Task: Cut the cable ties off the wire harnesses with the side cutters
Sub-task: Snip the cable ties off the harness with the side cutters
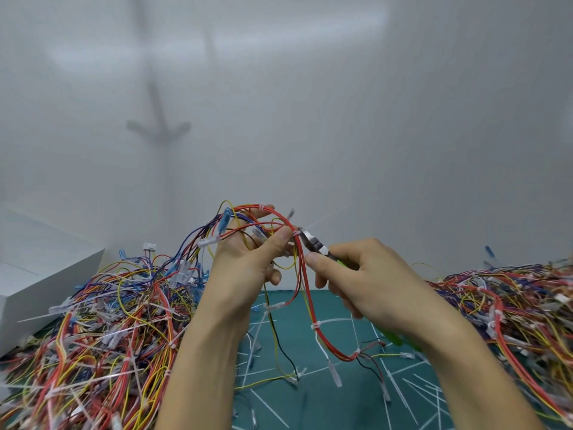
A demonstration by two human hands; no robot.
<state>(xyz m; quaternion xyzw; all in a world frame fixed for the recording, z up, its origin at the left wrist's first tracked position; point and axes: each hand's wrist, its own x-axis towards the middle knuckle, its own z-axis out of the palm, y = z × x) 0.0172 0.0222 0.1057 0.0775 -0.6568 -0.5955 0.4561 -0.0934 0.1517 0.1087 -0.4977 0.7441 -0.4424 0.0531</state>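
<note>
My left hand [245,265] holds up a wire harness [305,280] of red, yellow and blue wires, thumb and fingers pinching the red bundle just beside a white cable tie [295,233]. My right hand [366,274] grips the green-handled side cutters [316,245], whose metal jaws touch that tie from the right. Another white cable tie [316,326] sits lower on the hanging red bundle, and a third cable tie [262,207] is near my left fingertips. The harness tail dangles down to the mat.
A green cutting mat [347,395] lies below, strewn with cut white tie pieces. A big heap of wire harnesses [102,330] fills the left, another heap of harnesses [508,302] the right. A white box [40,274] stands at far left. A white wall is behind.
</note>
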